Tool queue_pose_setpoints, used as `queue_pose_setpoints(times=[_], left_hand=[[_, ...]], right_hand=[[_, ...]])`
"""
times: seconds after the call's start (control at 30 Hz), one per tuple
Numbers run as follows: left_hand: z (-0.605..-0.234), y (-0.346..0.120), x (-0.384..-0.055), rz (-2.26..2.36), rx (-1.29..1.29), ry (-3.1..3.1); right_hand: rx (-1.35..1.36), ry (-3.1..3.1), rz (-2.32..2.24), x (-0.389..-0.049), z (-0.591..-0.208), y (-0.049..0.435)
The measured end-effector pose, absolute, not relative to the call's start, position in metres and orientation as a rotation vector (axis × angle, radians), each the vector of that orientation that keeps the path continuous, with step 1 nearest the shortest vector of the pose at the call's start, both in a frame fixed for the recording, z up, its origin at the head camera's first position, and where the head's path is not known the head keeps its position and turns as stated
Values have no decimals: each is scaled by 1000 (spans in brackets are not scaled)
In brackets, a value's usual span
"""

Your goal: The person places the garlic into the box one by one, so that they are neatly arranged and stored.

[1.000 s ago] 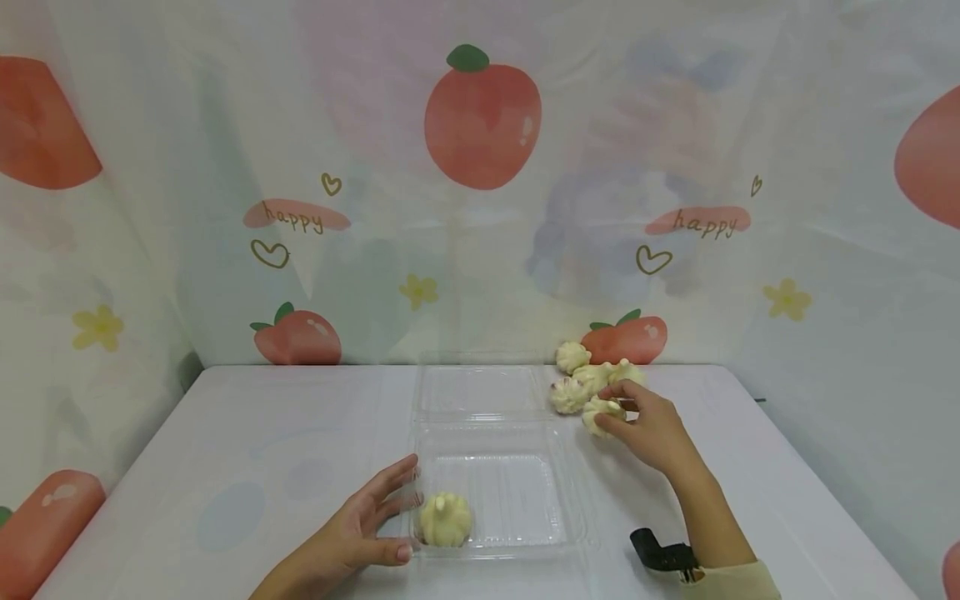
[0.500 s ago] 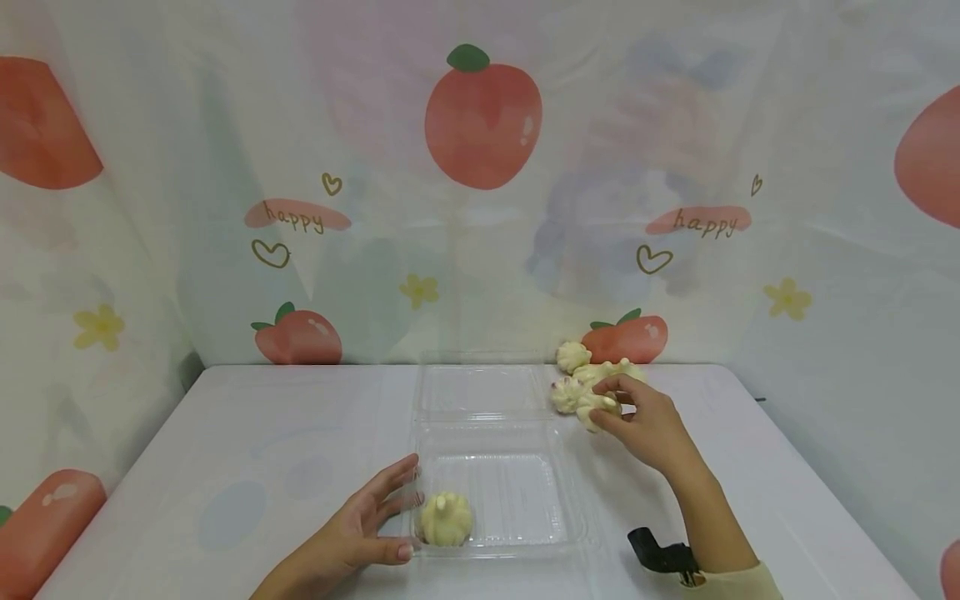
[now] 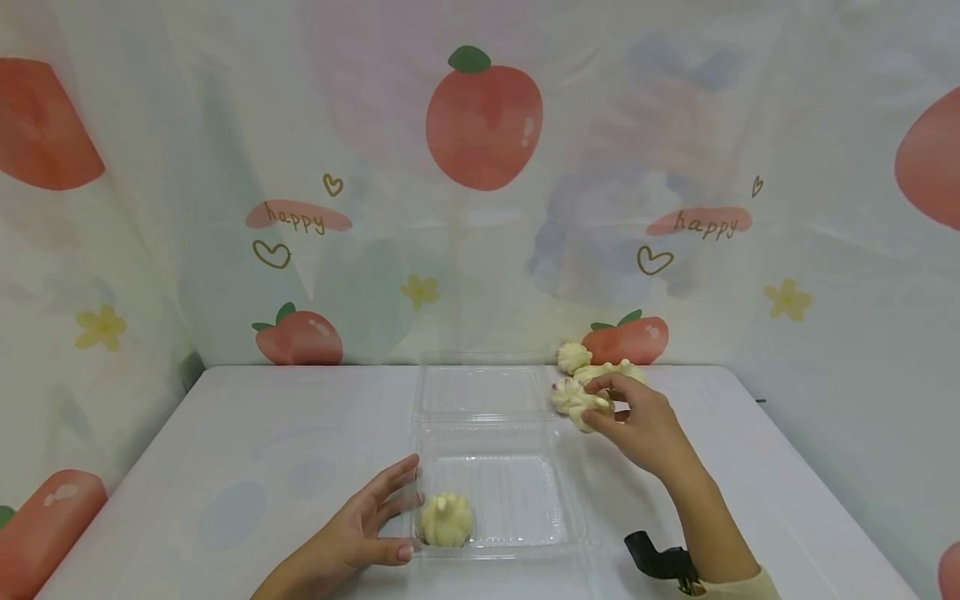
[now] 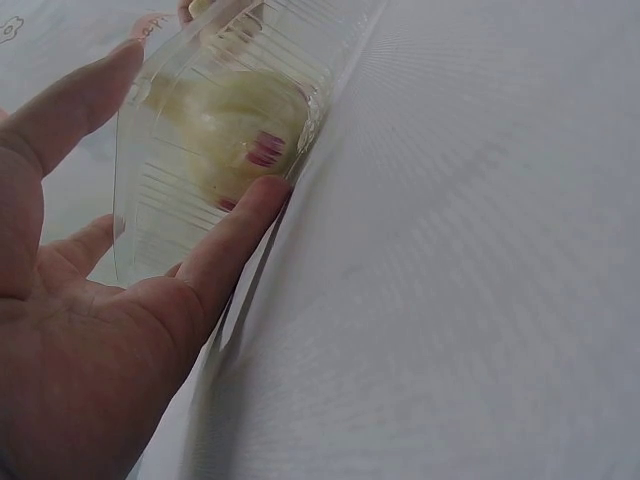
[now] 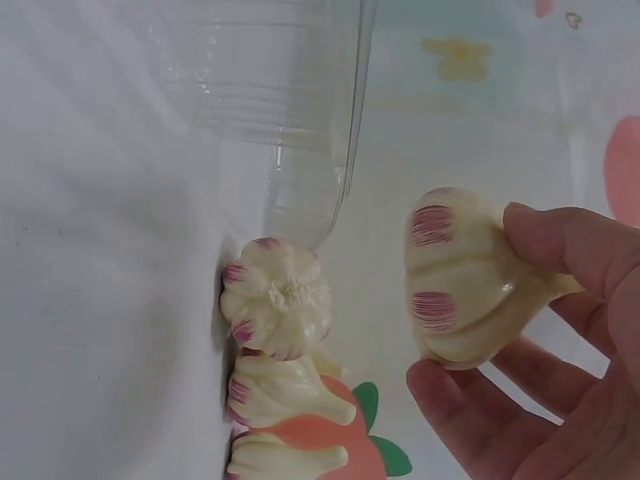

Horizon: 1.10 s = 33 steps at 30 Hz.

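My right hand [image 3: 633, 421] pinches a cream garlic bulb [image 5: 460, 285] with purple streaks between thumb and fingertips. In the right wrist view that bulb is raised off the table, its stem pointing toward the palm. Several other garlic bulbs [image 5: 276, 298] sit behind it at the back right of the table. At the left wall of a clear plastic clamshell box [image 3: 517, 500], the straight fingers of my left hand [image 3: 367, 517] touch the side. One garlic bulb [image 3: 447, 521] rests inside, in the front left corner, and shows through the plastic in the left wrist view.
The box's lid [image 3: 480, 392] lies folded back toward the rear wall. A white table [image 3: 300, 417] carries everything, with a printed curtain [image 3: 480, 250] standing along its back edge. On my right wrist sits a black camera mount [image 3: 660, 557].
My right hand has shifted slightly left with the garlic bulb, which now overlaps the neighbouring bulb in the head view. The left hand and the box have stayed put.
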<state>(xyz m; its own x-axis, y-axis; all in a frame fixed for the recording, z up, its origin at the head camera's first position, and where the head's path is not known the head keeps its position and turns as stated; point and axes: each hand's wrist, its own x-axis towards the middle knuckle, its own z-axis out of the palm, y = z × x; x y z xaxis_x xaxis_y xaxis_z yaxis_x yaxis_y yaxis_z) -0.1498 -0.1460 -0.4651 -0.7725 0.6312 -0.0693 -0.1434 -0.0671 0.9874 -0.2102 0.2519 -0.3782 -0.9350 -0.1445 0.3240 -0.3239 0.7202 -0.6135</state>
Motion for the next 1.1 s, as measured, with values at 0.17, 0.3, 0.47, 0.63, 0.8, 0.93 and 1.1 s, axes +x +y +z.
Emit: queue_pose_setpoints(times=[0.17, 0.3, 0.47, 0.63, 0.8, 0.93, 1.1], left_hand=[[-465, -146, -150, 1889, 526, 1682], [-465, -147, -149, 1888, 531, 1682], [-465, -147, -149, 1890, 552, 1684], [-466, -146, -150, 1886, 550, 1691], [-465, -146, -150, 1886, 544, 1695], [-465, -146, -150, 1888, 547, 1690], [-464, -146, -149, 1887, 544, 1686]], right_hand=[[418, -2657, 1012, -205, -374, 245], [448, -2648, 1004, -201, -370, 240], [495, -2639, 1001, -199, -369, 234], [532, -2625, 994, -197, -368, 229], [569, -2602, 979, -195, -366, 224], [612, -2576, 985, -193, -364, 220], [662, -2544, 987, -189, -362, 214]])
